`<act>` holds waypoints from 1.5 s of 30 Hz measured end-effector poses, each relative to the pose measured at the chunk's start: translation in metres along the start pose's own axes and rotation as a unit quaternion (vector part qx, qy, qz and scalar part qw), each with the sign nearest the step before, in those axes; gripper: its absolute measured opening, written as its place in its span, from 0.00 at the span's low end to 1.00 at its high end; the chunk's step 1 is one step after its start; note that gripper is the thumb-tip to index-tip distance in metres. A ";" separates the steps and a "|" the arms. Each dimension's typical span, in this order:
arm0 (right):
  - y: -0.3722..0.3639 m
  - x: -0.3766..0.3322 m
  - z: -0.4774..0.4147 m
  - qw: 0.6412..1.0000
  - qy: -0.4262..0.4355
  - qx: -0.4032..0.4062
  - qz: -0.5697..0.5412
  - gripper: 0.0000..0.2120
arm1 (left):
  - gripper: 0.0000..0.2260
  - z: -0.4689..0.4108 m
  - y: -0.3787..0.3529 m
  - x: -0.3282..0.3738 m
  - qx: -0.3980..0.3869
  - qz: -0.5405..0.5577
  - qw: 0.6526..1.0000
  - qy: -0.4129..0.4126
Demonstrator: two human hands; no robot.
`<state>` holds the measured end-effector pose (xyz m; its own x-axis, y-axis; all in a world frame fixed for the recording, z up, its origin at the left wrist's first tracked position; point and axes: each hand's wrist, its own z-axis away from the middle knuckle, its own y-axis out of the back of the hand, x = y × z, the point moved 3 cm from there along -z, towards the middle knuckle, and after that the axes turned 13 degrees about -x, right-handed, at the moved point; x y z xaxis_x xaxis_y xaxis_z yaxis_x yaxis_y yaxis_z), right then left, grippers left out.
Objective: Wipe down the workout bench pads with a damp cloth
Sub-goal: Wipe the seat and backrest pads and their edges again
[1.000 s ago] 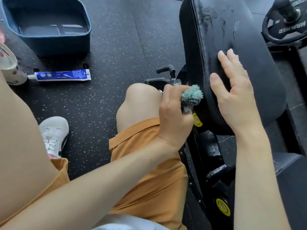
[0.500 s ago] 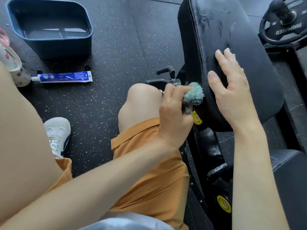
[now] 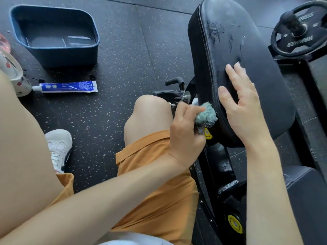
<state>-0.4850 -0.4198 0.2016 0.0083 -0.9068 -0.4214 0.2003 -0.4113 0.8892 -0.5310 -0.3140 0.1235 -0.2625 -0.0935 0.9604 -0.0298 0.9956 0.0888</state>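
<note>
The black padded bench back (image 3: 235, 41) rises tilted at the upper right, with scuffed, worn patches near its top. My right hand (image 3: 242, 105) lies flat on the pad's lower part, fingers straight and thumb along the stitched edge. My left hand (image 3: 185, 131) grips a bunched teal cloth (image 3: 206, 115) and holds it against the pad's left side edge, just left of my right thumb. A second black pad (image 3: 307, 195) shows at the lower right.
A dark blue tub (image 3: 53, 55) holding water stands on the speckled rubber floor at the upper left, with a blue tube (image 3: 67, 87) and a white container (image 3: 12, 75) near it. A Hammer weight plate (image 3: 299, 32) sits at the upper right. My knees and white shoe (image 3: 59, 147) fill the left and middle.
My left hand with the cloth has shifted slightly along the pad's side edge. My right hand stays flat on the pad. The view has drifted a little.
</note>
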 end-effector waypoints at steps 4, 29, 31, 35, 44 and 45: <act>0.003 -0.002 -0.002 1.000 0.004 0.000 0.003 0.26 | 0.11 -0.043 0.008 -0.002 0.042 0.016 0.997 0.062; -0.001 -0.002 0.004 1.000 -0.003 -0.006 -0.018 0.23 | 0.11 -0.027 0.011 -0.021 0.057 0.148 0.983 0.096; -0.003 -0.001 0.008 0.999 -0.003 0.005 -0.032 0.23 | 0.13 -0.015 0.006 -0.011 0.024 0.068 0.997 0.017; 0.000 -0.003 0.006 0.996 -0.001 0.067 -0.061 0.18 | 0.15 -0.030 0.009 -0.005 0.036 0.026 0.999 0.018; 0.044 0.033 0.006 0.966 -0.165 0.184 -0.080 0.17 | 0.16 -0.122 0.034 0.017 -0.065 -0.159 0.984 -0.056; 0.048 0.041 0.005 0.961 -0.195 0.180 -0.080 0.17 | 0.16 -0.115 0.026 0.033 -0.123 -0.209 0.960 -0.139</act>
<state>-0.4799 -0.4774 0.2282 -0.3761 -0.7663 -0.5209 -0.1829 -0.4897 0.8525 -0.4300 -0.2910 0.1877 -0.5249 -0.4488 0.7232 0.0310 0.8390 0.5432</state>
